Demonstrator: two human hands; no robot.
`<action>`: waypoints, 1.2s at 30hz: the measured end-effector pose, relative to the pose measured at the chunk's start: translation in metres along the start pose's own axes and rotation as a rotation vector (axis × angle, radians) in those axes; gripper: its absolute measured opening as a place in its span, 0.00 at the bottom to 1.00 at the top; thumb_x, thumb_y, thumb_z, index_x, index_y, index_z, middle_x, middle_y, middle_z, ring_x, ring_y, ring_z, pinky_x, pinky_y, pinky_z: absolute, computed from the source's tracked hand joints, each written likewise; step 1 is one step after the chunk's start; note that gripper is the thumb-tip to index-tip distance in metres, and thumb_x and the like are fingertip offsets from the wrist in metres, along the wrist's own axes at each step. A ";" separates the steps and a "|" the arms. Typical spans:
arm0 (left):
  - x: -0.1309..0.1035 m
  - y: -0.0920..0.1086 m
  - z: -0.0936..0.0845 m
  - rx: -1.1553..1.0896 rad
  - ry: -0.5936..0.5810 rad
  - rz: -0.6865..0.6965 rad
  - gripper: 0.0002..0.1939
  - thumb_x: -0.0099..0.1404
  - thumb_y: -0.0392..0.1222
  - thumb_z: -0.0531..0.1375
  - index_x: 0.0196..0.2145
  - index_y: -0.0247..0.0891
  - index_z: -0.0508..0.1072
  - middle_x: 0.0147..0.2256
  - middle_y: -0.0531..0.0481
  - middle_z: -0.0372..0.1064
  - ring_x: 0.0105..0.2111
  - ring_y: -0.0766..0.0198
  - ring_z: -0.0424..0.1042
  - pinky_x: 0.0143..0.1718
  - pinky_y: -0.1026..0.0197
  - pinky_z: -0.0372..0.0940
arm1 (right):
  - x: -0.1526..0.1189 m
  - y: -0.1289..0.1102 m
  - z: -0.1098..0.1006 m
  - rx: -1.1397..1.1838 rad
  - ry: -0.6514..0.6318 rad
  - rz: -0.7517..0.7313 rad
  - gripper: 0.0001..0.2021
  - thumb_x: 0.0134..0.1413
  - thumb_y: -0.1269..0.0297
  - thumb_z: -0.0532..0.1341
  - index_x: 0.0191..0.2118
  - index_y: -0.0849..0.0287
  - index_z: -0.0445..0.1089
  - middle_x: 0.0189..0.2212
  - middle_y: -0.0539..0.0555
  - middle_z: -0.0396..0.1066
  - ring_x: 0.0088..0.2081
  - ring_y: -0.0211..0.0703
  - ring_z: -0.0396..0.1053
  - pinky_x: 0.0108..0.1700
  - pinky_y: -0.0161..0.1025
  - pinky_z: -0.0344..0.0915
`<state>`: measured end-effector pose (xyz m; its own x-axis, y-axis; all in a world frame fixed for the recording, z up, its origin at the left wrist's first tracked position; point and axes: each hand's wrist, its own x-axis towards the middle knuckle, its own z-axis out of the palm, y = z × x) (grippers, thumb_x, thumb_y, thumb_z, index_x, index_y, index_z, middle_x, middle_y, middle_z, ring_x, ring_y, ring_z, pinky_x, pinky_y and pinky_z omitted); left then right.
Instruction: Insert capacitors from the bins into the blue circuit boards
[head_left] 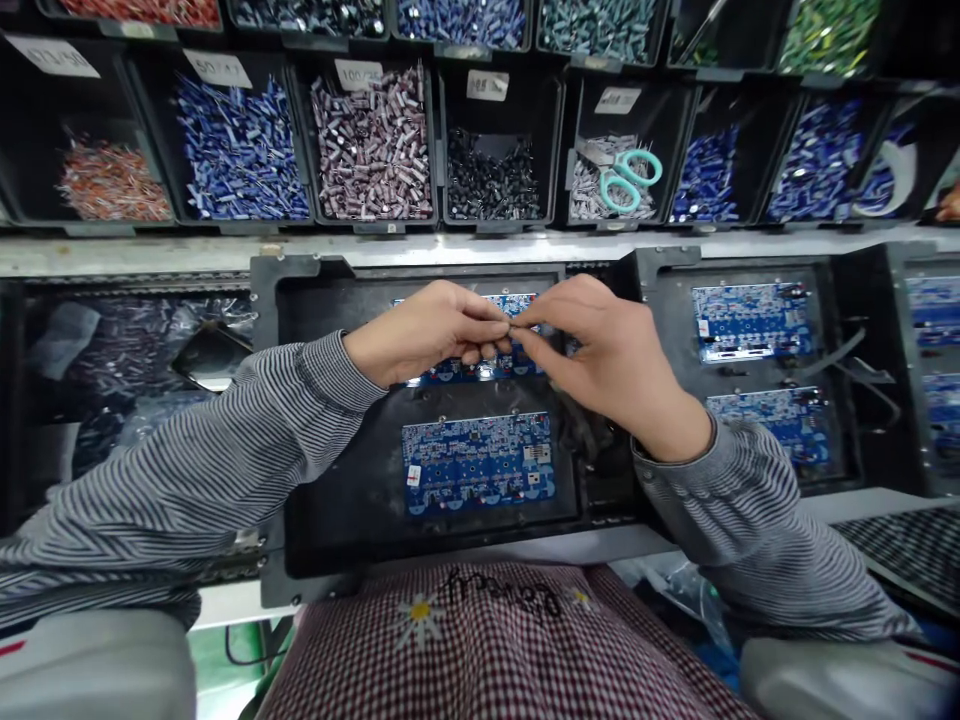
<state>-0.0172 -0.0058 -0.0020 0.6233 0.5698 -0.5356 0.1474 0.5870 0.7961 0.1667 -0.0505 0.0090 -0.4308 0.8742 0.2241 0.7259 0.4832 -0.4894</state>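
Note:
My left hand (439,328) and my right hand (600,345) meet over the black tray (337,500). Their closed fingertips pinch a tiny electronic component (515,326), probably a capacitor, though its body is mostly hidden. The left fingers are curled, so anything else in that palm is out of sight. Just beneath the hands lies a blue circuit board (517,366), partly covered by them. A second blue circuit board (478,465) lies flat nearer to me in the same tray, in full view.
Behind the tray stand bins of loose capacitors, among them a blue bin (240,150) and a mauve bin (373,150). Scissors (621,187) with turquoise handles rest in a grey bin. At right, another tray holds circuit boards (752,318). Plastic bags (135,350) lie left.

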 end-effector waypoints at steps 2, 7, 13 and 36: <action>0.001 0.000 -0.002 0.039 0.073 0.023 0.05 0.63 0.26 0.58 0.33 0.26 0.74 0.29 0.46 0.70 0.24 0.73 0.66 0.23 0.70 0.59 | 0.009 0.009 0.004 -0.019 -0.036 0.003 0.06 0.56 0.69 0.57 0.34 0.55 0.72 0.31 0.53 0.73 0.37 0.45 0.68 0.42 0.45 0.66; 0.003 0.001 -0.010 0.226 0.233 0.055 0.03 0.60 0.32 0.63 0.33 0.28 0.74 0.23 0.49 0.67 0.19 0.73 0.62 0.18 0.69 0.54 | 0.021 0.029 0.019 -0.075 -0.091 0.029 0.06 0.55 0.71 0.56 0.32 0.60 0.71 0.30 0.55 0.70 0.37 0.46 0.65 0.42 0.44 0.64; 0.004 -0.002 -0.015 0.286 0.216 0.127 0.04 0.61 0.30 0.61 0.32 0.30 0.77 0.24 0.49 0.69 0.20 0.74 0.62 0.21 0.70 0.58 | 0.022 0.028 0.020 -0.101 -0.140 0.055 0.07 0.56 0.71 0.54 0.33 0.60 0.70 0.31 0.56 0.69 0.39 0.46 0.64 0.43 0.43 0.63; 0.004 0.001 -0.005 0.085 0.177 -0.008 0.04 0.65 0.29 0.57 0.35 0.29 0.72 0.24 0.49 0.67 0.19 0.73 0.65 0.18 0.69 0.53 | 0.015 0.035 0.017 -0.107 -0.071 0.078 0.06 0.54 0.70 0.56 0.30 0.55 0.70 0.28 0.54 0.69 0.37 0.47 0.65 0.41 0.47 0.65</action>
<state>-0.0185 0.0001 -0.0044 0.4786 0.6618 -0.5770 0.2204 0.5456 0.8085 0.1765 -0.0209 -0.0190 -0.4044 0.9057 0.1269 0.8105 0.4192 -0.4092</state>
